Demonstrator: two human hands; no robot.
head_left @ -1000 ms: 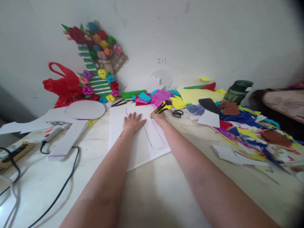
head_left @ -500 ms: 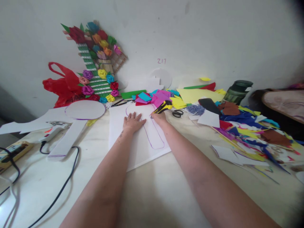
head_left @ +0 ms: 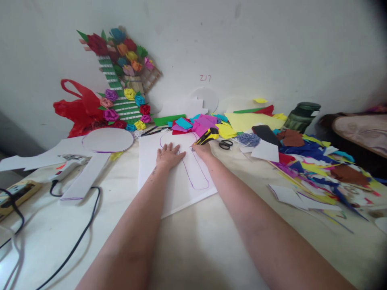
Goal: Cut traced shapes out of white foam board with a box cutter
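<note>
Left hand [head_left: 169, 156] spread palm-down on white sheet [head_left: 148, 165], mid-bench [head_left: 187, 245]. Right hand [head_left: 203, 150] grips yellow-black cutter [head_left: 207, 136], low over sheet, near purple outline [head_left: 188, 175]. I see scissors [head_left: 225, 144] just beyond, to its right.

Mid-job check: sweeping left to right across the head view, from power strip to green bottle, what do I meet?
Power strip, white disc, left hand, right hand holding the yellow cutter, scissors, blue-grey tangle, green bottle.
</note>
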